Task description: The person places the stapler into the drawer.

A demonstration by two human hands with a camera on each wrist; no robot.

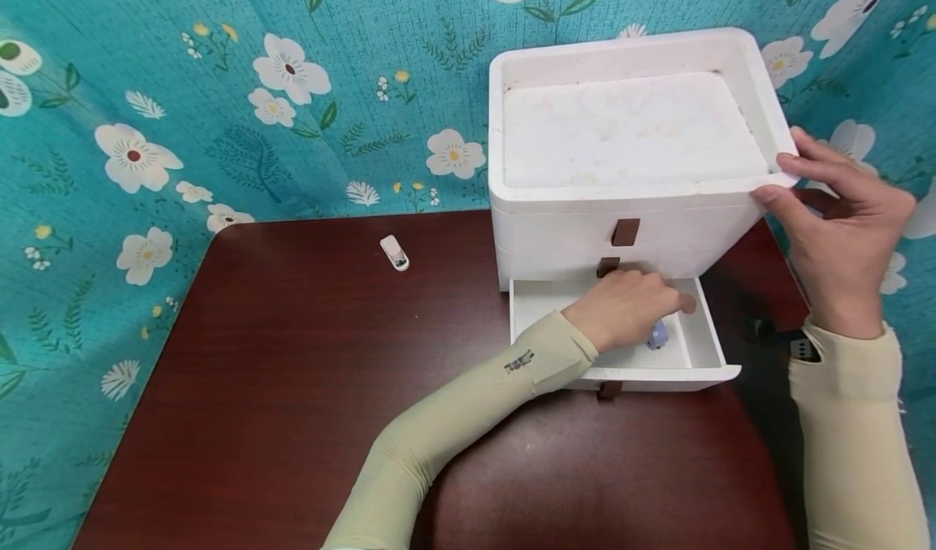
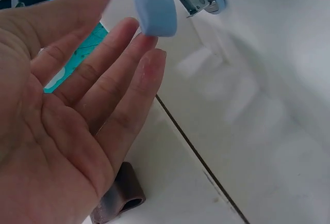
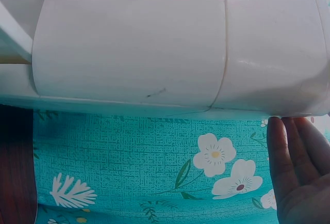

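My left hand (image 1: 625, 306) reaches into the pulled-out bottom drawer (image 1: 537, 355) of a white drawer cabinet (image 1: 556, 233). In the left wrist view its fingers (image 2: 118, 100) are extended and the thumb stands apart. The fingertips are right at the end of a small blue stapler (image 2: 154, 7) with a metal strip; in the head view the hand partly hides this stapler (image 1: 658, 336). At the cabinet's top right front corner, my right hand (image 1: 851, 217) grips the rim, thumb in front and fingers at the side. Its fingertips also show against the cabinet wall in the right wrist view.
On the dark red-brown table (image 1: 292, 355), left of the cabinet, lies a small pinkish-white object (image 1: 395, 253) resembling a mini stapler. The cabinet has a raised rim around its top and brown pull tabs (image 1: 625, 232). Blue flowered cloth (image 1: 241, 111) hangs behind.
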